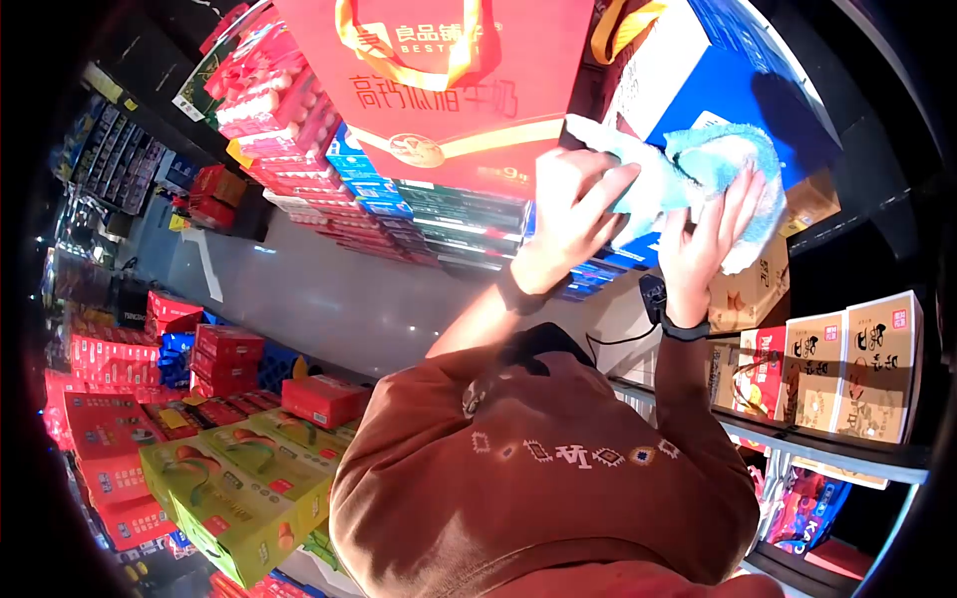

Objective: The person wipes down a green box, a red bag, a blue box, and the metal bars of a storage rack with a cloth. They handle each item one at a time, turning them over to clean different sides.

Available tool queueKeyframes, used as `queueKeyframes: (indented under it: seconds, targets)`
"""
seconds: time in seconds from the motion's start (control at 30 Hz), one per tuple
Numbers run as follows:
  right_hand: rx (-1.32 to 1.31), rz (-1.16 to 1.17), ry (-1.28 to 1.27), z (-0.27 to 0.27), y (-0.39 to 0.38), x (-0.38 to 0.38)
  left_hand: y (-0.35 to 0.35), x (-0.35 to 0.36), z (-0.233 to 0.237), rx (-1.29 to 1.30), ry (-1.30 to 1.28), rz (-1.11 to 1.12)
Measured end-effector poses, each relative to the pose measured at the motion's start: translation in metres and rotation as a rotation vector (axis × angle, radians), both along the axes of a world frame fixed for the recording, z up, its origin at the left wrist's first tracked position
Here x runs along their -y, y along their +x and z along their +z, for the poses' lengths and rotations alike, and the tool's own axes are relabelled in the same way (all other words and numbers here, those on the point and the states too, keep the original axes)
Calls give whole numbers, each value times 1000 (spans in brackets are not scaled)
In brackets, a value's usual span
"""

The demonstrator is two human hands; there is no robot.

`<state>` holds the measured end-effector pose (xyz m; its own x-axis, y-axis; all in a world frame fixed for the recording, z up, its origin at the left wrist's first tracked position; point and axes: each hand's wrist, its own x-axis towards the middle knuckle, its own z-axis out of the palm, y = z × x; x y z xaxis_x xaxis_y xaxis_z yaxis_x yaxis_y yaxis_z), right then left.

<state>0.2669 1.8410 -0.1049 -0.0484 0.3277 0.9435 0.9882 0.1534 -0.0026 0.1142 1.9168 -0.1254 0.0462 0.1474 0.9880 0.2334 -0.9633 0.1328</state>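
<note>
A light blue and white cloth (738,154) is bunched between my two hands, in front of a blue and white box (738,75). My left hand (573,204) pinches the cloth's left part between thumb and fingers. On the right, my right hand (713,239) has its fingers bent over the cloth's lower side and holds it. Left of the cloth stands a large red bag (469,130) with yellow handles. Stacks of green and blue boxes lie below the bag, beyond my left forearm.
Red boxes (289,130) are stacked at the upper left. Green cartons (239,478) and more red boxes (324,399) stand at the lower left. A shelf (847,446) with tan boxes (872,369) is on the right. Grey floor (329,289) shows between the displays.
</note>
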Motion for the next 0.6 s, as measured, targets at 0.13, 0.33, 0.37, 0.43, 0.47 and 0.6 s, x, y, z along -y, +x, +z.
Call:
queueKeyframes:
  seconds: [0.13, 0.33, 0.37, 0.43, 0.47, 0.6]
  targets:
    - [-42, 53, -76, -31, 3, -2, 0, 6, -33, 24, -125, -106]
    - [18, 86, -85, -131, 1, -3, -23, 7, -99, -142, -261, -152]
    - [53, 103, -85, -147, 2, -7, -30, 6, -103, -158, -274, -164]
    - [68, 116, -43, -158, -10, -15, -48, 1, -106, -151, -251, -96]
    - [69, 114, 0, -164, -18, -20, -58, -3, -106, -147, -238, -65]
    - [-55, 141, 161, -147, -88, -44, -95, -26, -88, -61, -64, 135]
